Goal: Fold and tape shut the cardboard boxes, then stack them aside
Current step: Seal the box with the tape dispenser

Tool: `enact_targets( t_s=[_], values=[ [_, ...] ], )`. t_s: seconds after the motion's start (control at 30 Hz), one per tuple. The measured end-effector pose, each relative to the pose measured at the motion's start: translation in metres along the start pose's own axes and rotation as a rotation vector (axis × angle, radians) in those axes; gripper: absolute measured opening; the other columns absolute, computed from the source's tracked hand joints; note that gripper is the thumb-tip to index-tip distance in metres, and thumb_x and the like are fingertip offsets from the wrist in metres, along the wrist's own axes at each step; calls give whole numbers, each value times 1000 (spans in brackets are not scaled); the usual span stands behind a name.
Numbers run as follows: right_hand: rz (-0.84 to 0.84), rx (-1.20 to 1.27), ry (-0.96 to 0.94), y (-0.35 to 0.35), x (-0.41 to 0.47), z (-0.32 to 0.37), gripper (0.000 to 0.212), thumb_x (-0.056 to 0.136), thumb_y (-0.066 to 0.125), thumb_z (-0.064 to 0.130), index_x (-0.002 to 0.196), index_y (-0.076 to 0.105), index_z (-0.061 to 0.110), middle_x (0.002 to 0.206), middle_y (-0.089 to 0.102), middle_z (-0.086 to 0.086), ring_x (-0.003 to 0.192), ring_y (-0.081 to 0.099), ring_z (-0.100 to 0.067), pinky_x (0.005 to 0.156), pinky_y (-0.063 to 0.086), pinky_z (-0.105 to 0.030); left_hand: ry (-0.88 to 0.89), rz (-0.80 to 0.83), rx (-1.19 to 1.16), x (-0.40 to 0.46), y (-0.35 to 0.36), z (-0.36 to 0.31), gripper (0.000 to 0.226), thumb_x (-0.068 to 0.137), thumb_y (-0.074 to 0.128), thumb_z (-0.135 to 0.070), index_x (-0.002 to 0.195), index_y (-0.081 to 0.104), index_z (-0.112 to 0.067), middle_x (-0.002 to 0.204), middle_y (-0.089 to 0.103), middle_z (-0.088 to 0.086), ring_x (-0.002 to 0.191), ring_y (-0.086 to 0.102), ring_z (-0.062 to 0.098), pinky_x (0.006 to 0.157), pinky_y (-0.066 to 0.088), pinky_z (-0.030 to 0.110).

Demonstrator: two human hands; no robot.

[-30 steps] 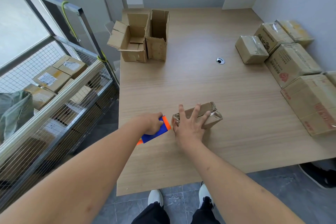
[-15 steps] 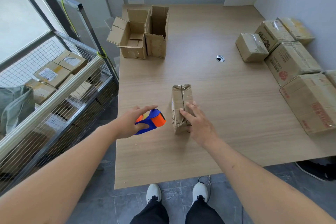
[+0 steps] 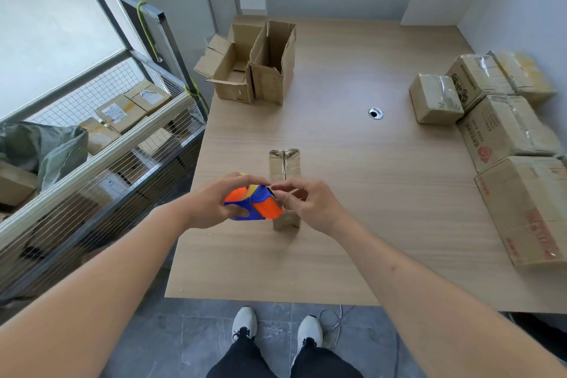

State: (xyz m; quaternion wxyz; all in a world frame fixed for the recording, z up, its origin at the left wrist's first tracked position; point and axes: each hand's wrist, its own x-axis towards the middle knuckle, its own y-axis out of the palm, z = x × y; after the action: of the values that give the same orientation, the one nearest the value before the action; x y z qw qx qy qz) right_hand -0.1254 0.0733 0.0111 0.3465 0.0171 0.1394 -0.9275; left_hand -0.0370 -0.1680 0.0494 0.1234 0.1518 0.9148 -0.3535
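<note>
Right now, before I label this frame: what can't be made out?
Head view only:
- Near end of the small cardboard box: hidden behind the tape dispenser and both hands.
- Tape end: too small to see; the right hand pinches at the dispenser's blade, its grip unclear.
- Left hand fingers: partly hidden under the dispenser.
- Big taped box: cut off by the right edge.
- Labels on the boxes in the wire cart: too small to read.

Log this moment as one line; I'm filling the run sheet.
left hand grips tape dispenser | right hand pinches at its blade end | small box on table, untouched | taping not begun
</note>
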Motion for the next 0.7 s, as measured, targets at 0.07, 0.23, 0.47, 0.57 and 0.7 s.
enact_targets(
  t_s=[0.07,0.23,0.47,0.57,0.7],
  values=[
    [37,82,15,-10,-3,5,12,94,74,18,104,80,14,92,78,-6,91,74,-32,86,60,-53,-18,-7,9,-3,2,-14,75,91,71,-6,141,45,-55,134,50,-19,127,47,11,108,43,50],
    [181,154,61,-26,-10,13,17,85,80,25,98,79,14,90,77,-19,91,74,-41,91,56,-61,-27,-36,27,-13,9,-38,74,89,74,-7,138,48,-55,129,50,-22,124,49,12,106,45,50],
    [211,193,122,-37,-8,24,14,95,71,9,107,76,3,95,74,-26,83,74,-28,84,63,-43,-40,-45,34,-16,7,-48,74,88,76,-7,138,49,-55,132,51,-21,127,48,14,105,46,51],
    [194,195,156,-35,-5,31,21,104,59,12,112,71,-3,97,74,-18,83,74,-20,78,62,-33,-30,-32,17,-13,0,-47,75,89,74,-5,139,48,-55,132,50,-20,127,49,13,105,47,50],
    [179,286,234,-30,-3,35,36,110,47,25,117,68,-3,96,72,-15,84,73,-25,75,62,-35,-26,20,68,-11,-10,-45,75,90,74,-10,138,46,-60,133,50,-20,126,49,13,106,45,50]
  ],
)
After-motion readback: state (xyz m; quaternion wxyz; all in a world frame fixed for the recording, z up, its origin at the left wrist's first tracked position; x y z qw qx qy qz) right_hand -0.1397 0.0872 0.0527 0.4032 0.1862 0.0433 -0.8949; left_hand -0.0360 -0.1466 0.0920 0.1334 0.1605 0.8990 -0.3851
